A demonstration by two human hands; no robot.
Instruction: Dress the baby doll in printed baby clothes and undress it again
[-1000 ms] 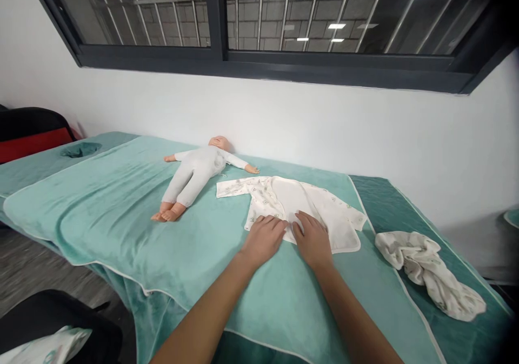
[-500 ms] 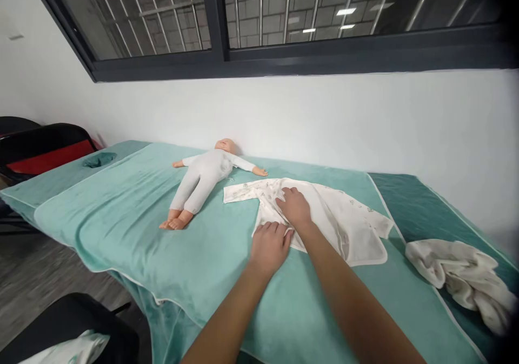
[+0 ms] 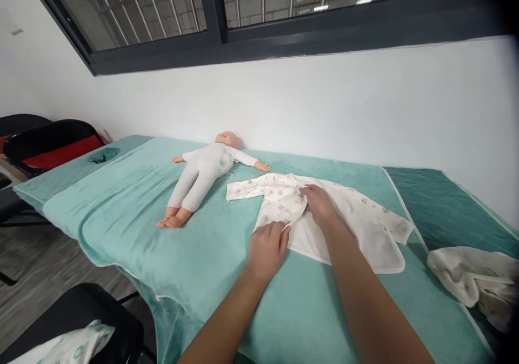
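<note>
A white printed baby garment [image 3: 357, 218] lies spread on a teal blanket [image 3: 133, 212] over a table. My left hand [image 3: 266, 247] rests on the garment's near left hem, fingers curled onto the cloth edge. My right hand [image 3: 320, 204] lies on the middle of the garment, fingers bent and pinching its front flap. A baby doll [image 3: 200, 174] in a pale suit lies on its back to the left of the garment, arms spread, head toward the wall.
A crumpled white cloth [image 3: 470, 280] lies at the right end of the table. Black and red chairs [image 3: 52, 145] stand at the far left. A black seat [image 3: 81, 312] with a printed cloth [image 3: 68, 345] is near the lower left. The white wall runs behind.
My right hand moved from the garment's near hem up onto its middle and now grips the front flap. My left hand stayed at the hem. The view shifted slightly left.
</note>
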